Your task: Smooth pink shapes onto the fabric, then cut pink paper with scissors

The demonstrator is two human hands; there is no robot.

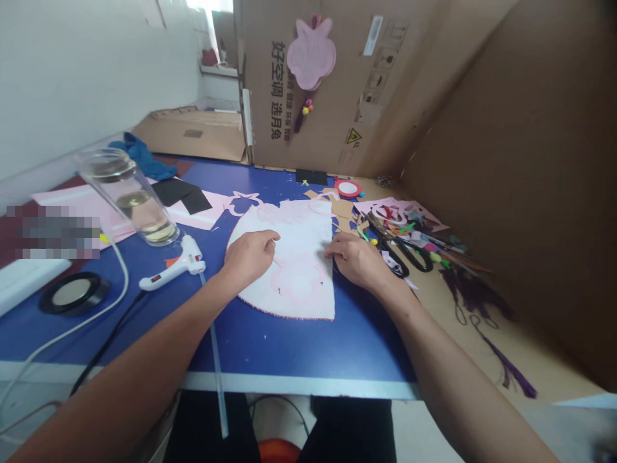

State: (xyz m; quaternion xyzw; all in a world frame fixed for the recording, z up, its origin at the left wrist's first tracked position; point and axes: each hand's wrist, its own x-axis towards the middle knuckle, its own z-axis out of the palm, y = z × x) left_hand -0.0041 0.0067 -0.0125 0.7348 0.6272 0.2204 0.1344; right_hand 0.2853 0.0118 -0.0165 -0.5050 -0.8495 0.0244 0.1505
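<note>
A white sheet (pixel 301 247) with a curved left edge, trimmed in dark red, lies flat on the blue table in front of me. Pale pink shapes (pixel 296 283) show on its lower part. Over its left side, my left hand (pixel 253 256) is closed, thumb and fingertips together; a thin line shows below them, too fine to name. At the straight right edge, the curled fingers of my right hand (pixel 354 257) pinch the sheet's border. Left of my left forearm lies a white glue gun (pixel 176 265) with a long clear glue stick (pixel 216 360) hanging past the table edge.
A glass of liquid (pixel 147 206) and a roll of black tape (pixel 72 292) stand at left. Scissors (pixel 402 251), paper scraps and purple tassels (pixel 475 296) lie at right. Cardboard walls (pixel 347 122) rise behind, where a pink paper shape (pixel 312 54) hangs.
</note>
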